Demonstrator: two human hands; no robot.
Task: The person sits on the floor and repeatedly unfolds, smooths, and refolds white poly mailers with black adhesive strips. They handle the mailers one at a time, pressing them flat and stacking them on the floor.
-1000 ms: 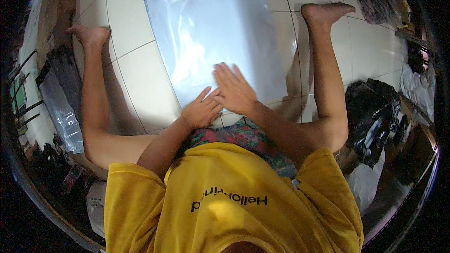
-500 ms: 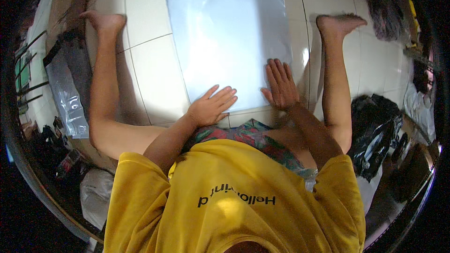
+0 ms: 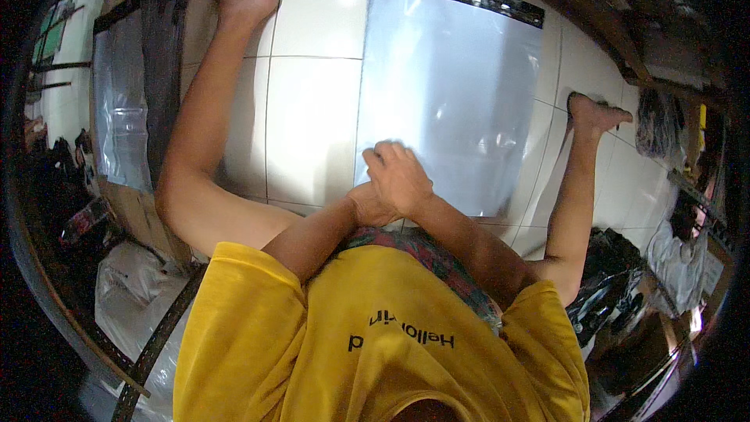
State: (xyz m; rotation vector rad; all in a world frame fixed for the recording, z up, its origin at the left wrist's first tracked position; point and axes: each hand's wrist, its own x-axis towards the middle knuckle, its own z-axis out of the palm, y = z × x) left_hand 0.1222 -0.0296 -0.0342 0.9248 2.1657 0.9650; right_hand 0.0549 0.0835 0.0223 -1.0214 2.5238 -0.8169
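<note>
A large white plastic mailing bag (image 3: 461, 109) with a black strip along its far edge lies flat on the tiled floor between my legs. At its near left corner my hands are crossed together. My right hand (image 3: 402, 180) lies over my left, its fingers bent and close together; whether they grip anything besides the left hand is hidden. My left hand (image 3: 370, 205) is underneath, with its fingers covered by the right one.
Another grey-white plastic bag (image 3: 123, 121) with a dark edge lies left of my left leg, on brown cardboard (image 3: 168, 223). Crumpled black plastic (image 3: 605, 273) is beside my right knee. Clear plastic (image 3: 129, 293) sits at lower left, and a white plastic bag (image 3: 676, 266) at far right.
My right hand has left the bag's right side and moved left onto my left hand. Before, both hands lay flat with fingers stretched. The view has turned, so the bag appears farther right.
</note>
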